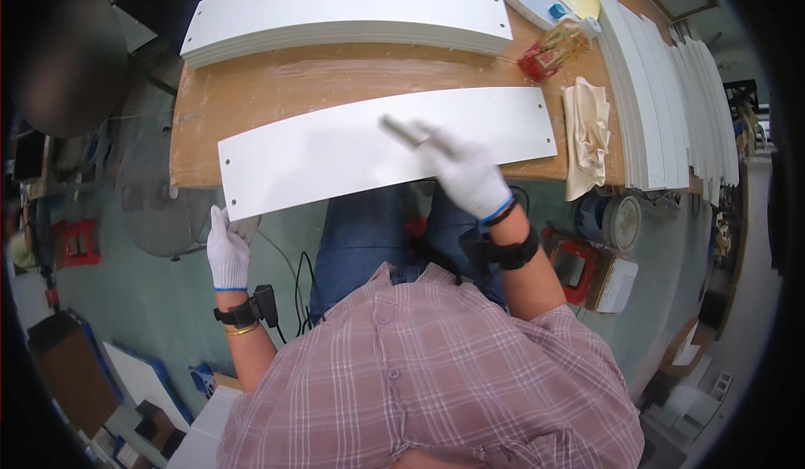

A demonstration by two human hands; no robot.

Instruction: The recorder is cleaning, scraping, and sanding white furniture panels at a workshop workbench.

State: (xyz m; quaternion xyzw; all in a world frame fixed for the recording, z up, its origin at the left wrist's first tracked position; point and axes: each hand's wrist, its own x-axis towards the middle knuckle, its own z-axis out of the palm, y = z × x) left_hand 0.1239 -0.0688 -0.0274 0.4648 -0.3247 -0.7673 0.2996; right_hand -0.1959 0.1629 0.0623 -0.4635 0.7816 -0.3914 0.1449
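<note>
Where the desk [277, 92] edge nears the person, a long white curved panel [352, 146] lies flat, overhanging slightly, with small holes at its ends. The gloved left hand [227, 251] grips the panel's lower left corner. The gloved right hand [459, 170], motion-blurred, rests open upon it, fingers extended. A stack of like panels [344, 12] lies beyond; a red-lidded clear package [552, 52] and a cream cloth [587, 129] sit right.

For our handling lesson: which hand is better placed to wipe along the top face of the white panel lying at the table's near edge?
Right. The right hand is already over the white panel, fingers out near its middle. The left hand is at the panel's lower left corner, off the table edge, probably steadying it.
</note>
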